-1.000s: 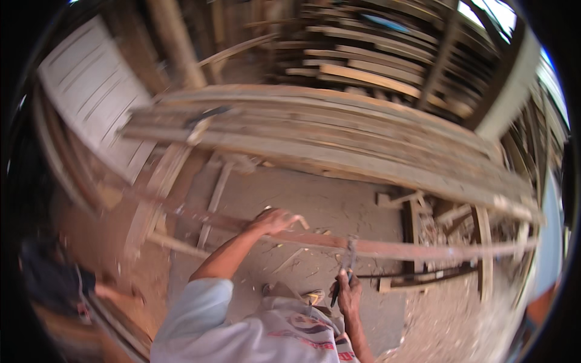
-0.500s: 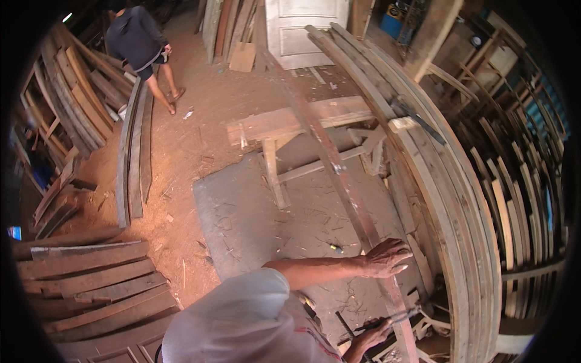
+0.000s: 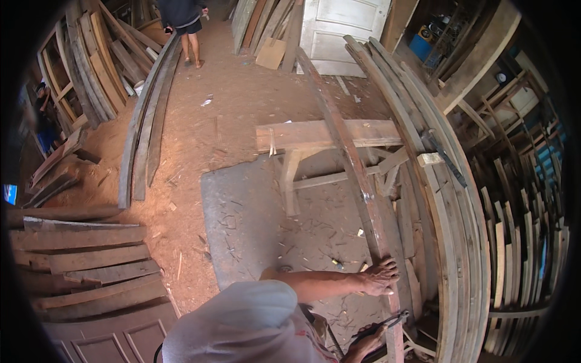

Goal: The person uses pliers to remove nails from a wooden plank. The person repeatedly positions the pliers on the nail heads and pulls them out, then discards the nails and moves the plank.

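Observation:
A long, narrow reddish-brown wooden beam [image 3: 352, 160] with worn paint runs from near me to the far side, crossing over a low wooden bench [image 3: 330, 134]. My left hand [image 3: 381, 277] lies palm down on the near part of this beam, its fingers spread across the top. Lower down, my right hand [image 3: 368, 345] is closed around a dark long-handled metal tool [image 3: 396, 318], whose rounded head lies against the beam. The tool's exact kind is hard to make out, and my right hand is partly cut off by the lower edge.
Long boards [image 3: 451, 224] are stacked at the right, with a hammer [image 3: 446, 158] on top. Upright timber [image 3: 526, 248] stands farther right. Planks [image 3: 97, 260] and a panelled door [image 3: 115, 339] lie at the lower left. A person [image 3: 183, 24] stands at the far left, near a white door [image 3: 342, 36].
My view has shifted, so the scene sits differently. My left hand has settled flatter on the beam, fingers spread. The right hand keeps the tool at the beam. The other person is farther away.

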{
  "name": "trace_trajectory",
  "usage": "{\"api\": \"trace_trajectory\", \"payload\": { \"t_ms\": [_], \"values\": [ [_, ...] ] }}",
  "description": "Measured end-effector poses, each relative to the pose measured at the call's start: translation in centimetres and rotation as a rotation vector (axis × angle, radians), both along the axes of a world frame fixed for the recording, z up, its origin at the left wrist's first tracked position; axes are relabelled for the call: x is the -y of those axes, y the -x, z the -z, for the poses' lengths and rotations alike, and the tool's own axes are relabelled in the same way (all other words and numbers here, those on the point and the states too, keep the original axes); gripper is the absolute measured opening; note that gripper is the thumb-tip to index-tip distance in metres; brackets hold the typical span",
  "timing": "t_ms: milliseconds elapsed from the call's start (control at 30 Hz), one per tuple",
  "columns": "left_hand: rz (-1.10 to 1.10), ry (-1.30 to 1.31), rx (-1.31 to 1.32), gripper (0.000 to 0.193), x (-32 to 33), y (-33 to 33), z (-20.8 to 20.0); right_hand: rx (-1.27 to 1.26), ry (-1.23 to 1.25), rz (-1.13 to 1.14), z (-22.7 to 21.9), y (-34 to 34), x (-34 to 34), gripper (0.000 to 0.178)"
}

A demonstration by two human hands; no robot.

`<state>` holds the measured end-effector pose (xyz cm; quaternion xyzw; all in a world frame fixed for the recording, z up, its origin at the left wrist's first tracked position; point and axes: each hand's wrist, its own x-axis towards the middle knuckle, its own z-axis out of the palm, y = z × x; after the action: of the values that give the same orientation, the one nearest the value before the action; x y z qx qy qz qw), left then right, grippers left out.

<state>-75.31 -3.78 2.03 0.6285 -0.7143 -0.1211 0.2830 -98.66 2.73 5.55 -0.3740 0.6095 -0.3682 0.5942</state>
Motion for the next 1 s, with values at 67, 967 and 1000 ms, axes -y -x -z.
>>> {"api": "trace_trajectory", "payload": {
  "t_ms": [67,967,1000],
  "values": [
    [-0.007,0.023,-0.023,0.065,-0.2,0.5,0.6,-0.009,0.069,0.058,0.5,0.1,-0.5,0.047],
    [-0.260,-0.270,0.278,0.053,3.0,1.9,-3.3,-0.290,-0.023,-0.142,-4.4,19.8,-0.2,0.059],
    [-0.264,-0.285,0.286,0.052,3.0,1.9,-3.1,-0.257,-0.009,-0.116,-4.9,20.3,-0.1,0.058]
  ]
}}
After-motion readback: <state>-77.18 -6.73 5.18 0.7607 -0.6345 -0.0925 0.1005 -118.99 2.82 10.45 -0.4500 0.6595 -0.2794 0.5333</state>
